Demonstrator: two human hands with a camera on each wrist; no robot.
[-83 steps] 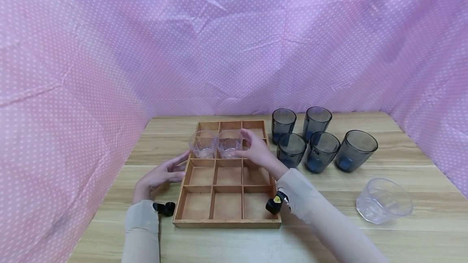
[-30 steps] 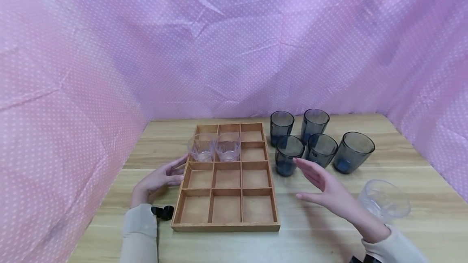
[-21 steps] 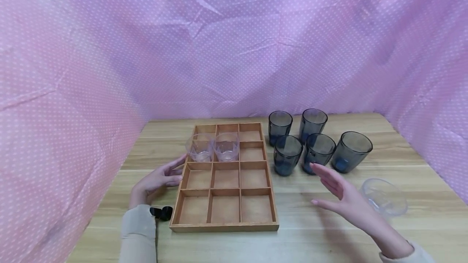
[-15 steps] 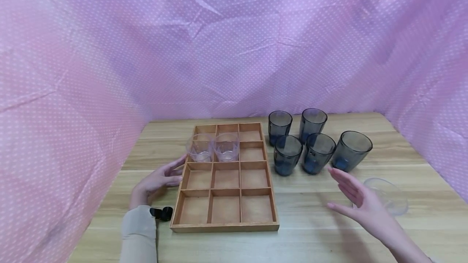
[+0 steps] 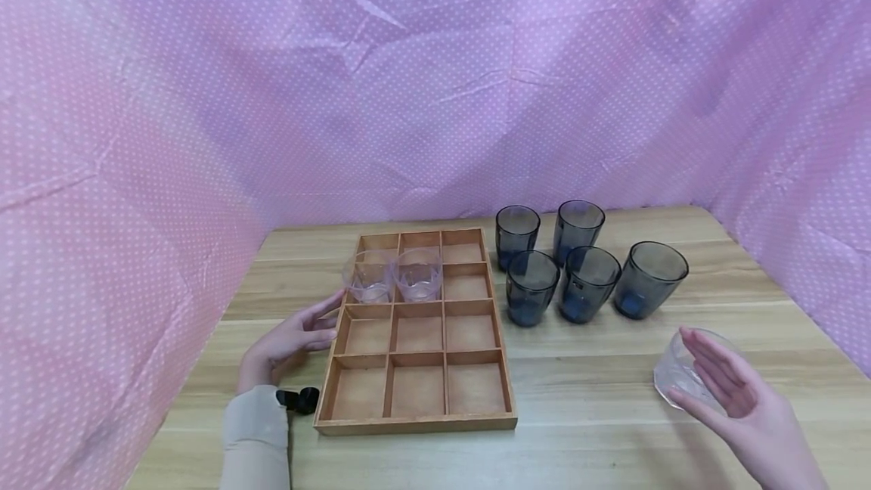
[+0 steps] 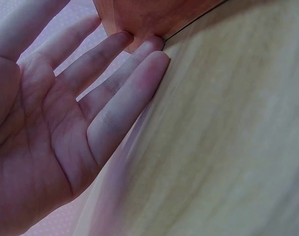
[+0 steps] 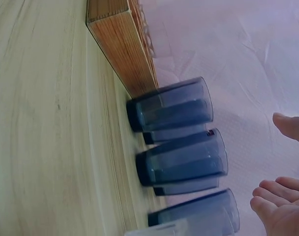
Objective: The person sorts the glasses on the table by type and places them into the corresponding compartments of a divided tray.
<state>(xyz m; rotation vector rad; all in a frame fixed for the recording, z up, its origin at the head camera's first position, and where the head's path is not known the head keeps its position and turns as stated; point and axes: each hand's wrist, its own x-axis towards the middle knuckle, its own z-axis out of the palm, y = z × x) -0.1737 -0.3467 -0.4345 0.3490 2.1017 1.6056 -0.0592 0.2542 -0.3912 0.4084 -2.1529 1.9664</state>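
Note:
My left hand [image 5: 289, 342] lies beside the compartmented wooden tray [image 5: 415, 426], its extended fingertips against the tray's left side; the left wrist view shows them right at the tray's wooden wall [image 6: 139, 17]. Two clear cups, a left one [image 5: 370, 289] and a right one [image 5: 418, 286], stand side by side in the tray's second row from the back. At the right, my right hand [image 5: 755, 414] is spread beside a third clear cup [image 5: 670, 376], thumb and fingers apart, partly covering it. That cup's pale edge [image 7: 164, 230] shows low in the right wrist view.
Several smoky blue-grey glasses stand right of the tray, among them a front-left one [image 5: 532, 293] and a rightmost one [image 5: 649, 282]. A pink dotted cloth [image 5: 435, 97] hangs behind and around the wooden table [image 5: 571, 429].
My right hand has let go of the right cup in the tray and moved right and nearer, over to the third clear cup. My left hand has stayed at the tray's side.

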